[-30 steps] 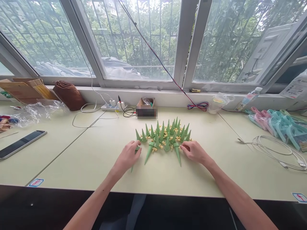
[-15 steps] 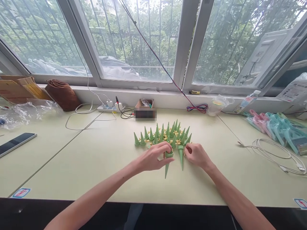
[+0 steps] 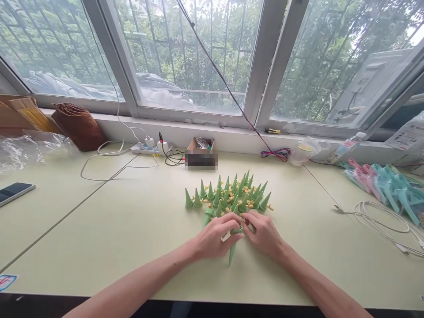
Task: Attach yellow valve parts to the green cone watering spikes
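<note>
My left hand (image 3: 218, 236) is closed around the collar of a green cone-shaped spike (image 3: 232, 255), whose point is directed down toward the table. Close against its upper end, my right hand (image 3: 263, 229) has its fingers pinched together; a bit of yellow shows between the two hands, and what the right fingertips hold is hidden. Just beyond the hands stands a cluster of similar green spikes (image 3: 219, 185), tips up, with small yellow valve-like pieces (image 3: 270, 207) among them. One more green spike (image 3: 208, 217) lies tilted beside my left hand, collar uppermost.
A small cardboard box (image 3: 201, 145) sits behind the cluster, next to a power strip (image 3: 141, 149) with plugs. A phone (image 3: 15, 193) lies at left. At right are a white cable (image 3: 374, 214), bagged teal and pink plastic items (image 3: 386, 181) and a bottle (image 3: 346, 148).
My right hand has moved left from beside the cluster to the held spike's upper end. The camera view has shifted slightly. A tilted spike now shows beside my left hand.
</note>
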A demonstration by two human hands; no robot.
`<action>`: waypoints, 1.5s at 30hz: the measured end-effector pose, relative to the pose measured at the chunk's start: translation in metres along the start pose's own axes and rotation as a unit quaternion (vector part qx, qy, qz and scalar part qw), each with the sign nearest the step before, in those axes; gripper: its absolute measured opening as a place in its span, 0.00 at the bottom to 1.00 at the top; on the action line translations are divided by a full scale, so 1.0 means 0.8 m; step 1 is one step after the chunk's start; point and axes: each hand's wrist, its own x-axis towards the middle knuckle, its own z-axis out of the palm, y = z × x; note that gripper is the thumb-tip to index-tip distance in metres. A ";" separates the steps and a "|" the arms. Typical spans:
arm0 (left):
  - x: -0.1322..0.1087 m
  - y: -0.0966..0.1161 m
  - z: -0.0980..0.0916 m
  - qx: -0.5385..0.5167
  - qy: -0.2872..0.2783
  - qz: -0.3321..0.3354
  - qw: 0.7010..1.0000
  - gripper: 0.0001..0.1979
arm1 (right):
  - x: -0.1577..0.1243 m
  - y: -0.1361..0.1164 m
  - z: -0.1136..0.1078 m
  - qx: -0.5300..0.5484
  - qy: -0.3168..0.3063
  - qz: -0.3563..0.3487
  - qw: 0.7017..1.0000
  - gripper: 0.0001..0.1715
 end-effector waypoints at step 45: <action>-0.002 0.004 0.015 0.003 0.055 -0.035 0.998 0.07 | -0.001 0.006 0.003 -0.130 -0.017 -0.005 0.991 0.17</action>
